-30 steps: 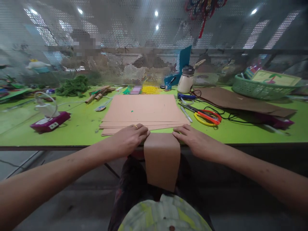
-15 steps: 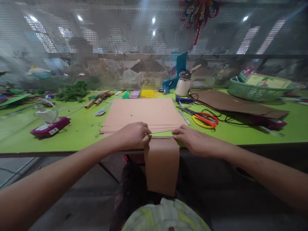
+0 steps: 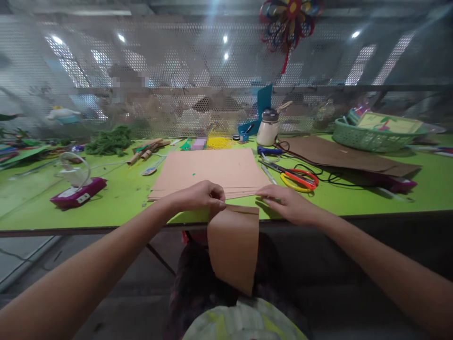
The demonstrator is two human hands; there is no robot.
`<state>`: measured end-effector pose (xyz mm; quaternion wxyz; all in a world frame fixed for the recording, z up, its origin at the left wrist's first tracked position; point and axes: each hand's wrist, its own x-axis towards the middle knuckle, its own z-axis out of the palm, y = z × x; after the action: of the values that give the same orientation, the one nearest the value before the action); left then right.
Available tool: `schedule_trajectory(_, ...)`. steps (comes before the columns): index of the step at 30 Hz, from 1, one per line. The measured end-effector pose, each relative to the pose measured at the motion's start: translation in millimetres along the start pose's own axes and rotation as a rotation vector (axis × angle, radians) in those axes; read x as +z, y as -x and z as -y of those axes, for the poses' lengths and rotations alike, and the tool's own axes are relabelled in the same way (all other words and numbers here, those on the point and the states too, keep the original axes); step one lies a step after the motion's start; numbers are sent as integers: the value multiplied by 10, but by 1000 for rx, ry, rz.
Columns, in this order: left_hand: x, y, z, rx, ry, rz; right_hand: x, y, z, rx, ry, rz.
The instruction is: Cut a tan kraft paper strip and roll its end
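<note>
A strip of brown paper (image 3: 233, 248) hangs over the front edge of the green table, its top end showing a narrow fold. My left hand (image 3: 203, 195) pinches the strip's upper left corner between thumb and fingers. Just right of the strip, my right hand (image 3: 286, 203) is off the paper, its fingers stretched out and apart above the table. Behind both hands lies a stack of tan paper sheets (image 3: 212, 170), with a tiny green scrap on top. Scissors (image 3: 299, 179) with red and yellow handles rest to the right of the stack, beside a pen (image 3: 269, 174).
A purple power strip (image 3: 79, 193) with a plugged-in charger sits at left. Brown paper (image 3: 347, 153) lies at right before a green basket (image 3: 377, 137). A lidded bottle (image 3: 268, 130), black cords and green yarn (image 3: 109, 140) stand farther back, near a perforated screen (image 3: 170, 71).
My right hand has let go of the strip's top right corner. The strip has lifted and tilted slightly in my left hand, and the view has shifted a little upward.
</note>
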<state>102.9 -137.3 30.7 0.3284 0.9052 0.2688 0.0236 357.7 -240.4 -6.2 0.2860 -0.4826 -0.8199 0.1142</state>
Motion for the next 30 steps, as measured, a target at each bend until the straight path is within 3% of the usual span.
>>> schedule_trajectory(3, -79, 72, -59, 96, 92, -15, -102, -24, 43, 69, -258, 27)
schedule_trajectory(5, -131, 112, -123, 156, 159, -8, -160, -53, 170, -12, -377, 115)
schedule_trajectory(8, -182, 139, -214, 203, 292, 44, -226, -114, 433, -203, -336, 169)
schedule_trajectory(13, -170, 78, -366, 258, 448, 122, -377, -202, 765, -383, -257, 84)
schedule_trajectory(16, -180, 24, -463, 344, 476, 4, -511, -238, 892, -422, -156, 25)
schedule_trajectory(21, -351, 100, -561, 292, 480, -505, -622, -373, 1036, -312, -31, -108)
schedule_trajectory(23, -448, 215, -620, 253, 478, -609, -618, -481, 1055, -248, 63, -83)
schedule_trajectory(26, -548, 391, -750, 207, 360, -559, -605, -689, 1041, -211, 168, 58)
schedule_trajectory(30, -495, 433, -775, 60, -39, -407, -565, -941, 960, -205, 164, 274)
